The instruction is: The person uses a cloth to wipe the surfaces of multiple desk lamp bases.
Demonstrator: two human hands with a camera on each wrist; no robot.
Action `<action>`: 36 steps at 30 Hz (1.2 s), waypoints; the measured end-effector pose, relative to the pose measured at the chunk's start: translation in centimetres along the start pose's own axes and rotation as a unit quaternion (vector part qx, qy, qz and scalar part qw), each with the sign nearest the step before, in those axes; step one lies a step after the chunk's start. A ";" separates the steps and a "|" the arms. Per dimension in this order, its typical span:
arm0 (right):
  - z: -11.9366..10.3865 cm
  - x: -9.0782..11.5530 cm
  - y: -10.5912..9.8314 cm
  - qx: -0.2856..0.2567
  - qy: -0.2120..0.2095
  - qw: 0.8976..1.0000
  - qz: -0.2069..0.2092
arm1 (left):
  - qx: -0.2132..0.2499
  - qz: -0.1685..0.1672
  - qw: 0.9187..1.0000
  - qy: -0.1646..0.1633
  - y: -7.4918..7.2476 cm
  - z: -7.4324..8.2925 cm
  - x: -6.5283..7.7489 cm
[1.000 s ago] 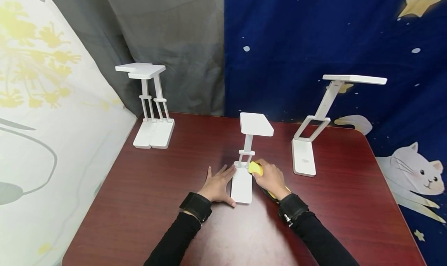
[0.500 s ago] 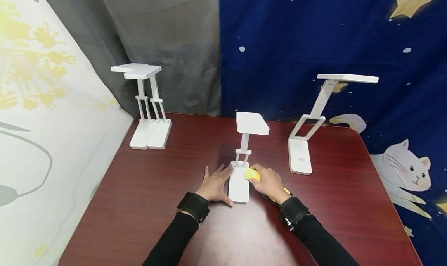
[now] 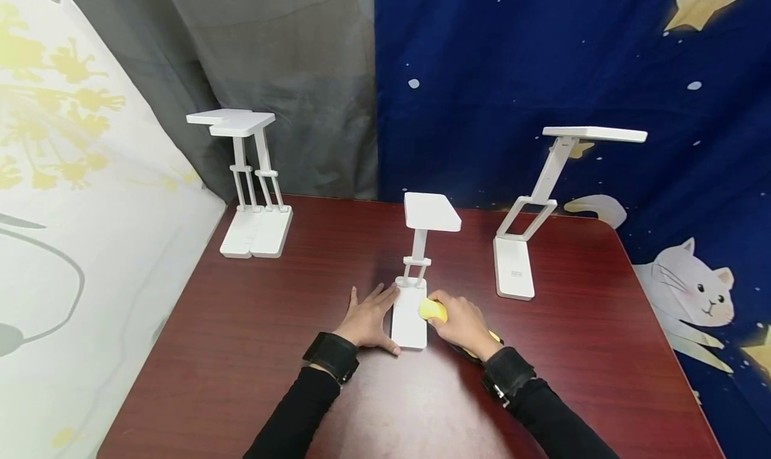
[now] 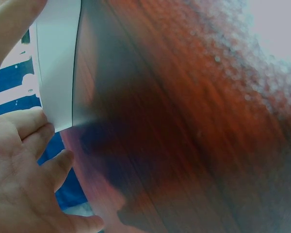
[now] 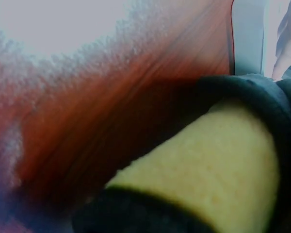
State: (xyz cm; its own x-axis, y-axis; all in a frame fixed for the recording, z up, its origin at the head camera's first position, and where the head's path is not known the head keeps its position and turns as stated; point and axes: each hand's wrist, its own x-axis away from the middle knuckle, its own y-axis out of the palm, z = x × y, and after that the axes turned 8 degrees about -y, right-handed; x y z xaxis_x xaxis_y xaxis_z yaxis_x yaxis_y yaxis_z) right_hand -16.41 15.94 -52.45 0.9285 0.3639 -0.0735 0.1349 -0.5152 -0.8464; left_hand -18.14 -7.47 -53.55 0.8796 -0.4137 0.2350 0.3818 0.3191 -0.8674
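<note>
One lamp (image 3: 409,297) stands between left hand (image 3: 369,320), fingers spread along its edge, and right hand (image 3: 464,325), fingers clamped on yellow tool (image 3: 432,310); that's just slid down the base (image 3: 408,332), seemingly bringing work to its middle.

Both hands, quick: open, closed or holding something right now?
Left hand: open, touching the white lamp base.
Right hand: closed, holding a yellow-and-black item.

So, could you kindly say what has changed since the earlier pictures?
The right hand, still gripping the yellow tool, has slid nearer to the head camera along the right edge of the middle lamp's base. The left hand stays at the base's left side; the right lamp and left lamp pair stand unmoved.
</note>
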 end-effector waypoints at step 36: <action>-0.6 5.1 -0.3 -0.129 -0.093 0.984 -0.086 | 0.000 -0.004 1.000 -0.001 -0.4 0.4 0.2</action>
State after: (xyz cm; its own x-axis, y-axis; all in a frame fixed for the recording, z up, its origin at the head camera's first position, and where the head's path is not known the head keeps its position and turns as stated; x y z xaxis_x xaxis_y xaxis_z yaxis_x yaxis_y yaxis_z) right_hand -11.50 17.49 -52.21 0.8087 0.5855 -0.0566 0.3891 -0.6046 -0.6950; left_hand -18.02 -7.38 -52.94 0.8772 -0.4141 0.2431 0.3888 0.3153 -0.8657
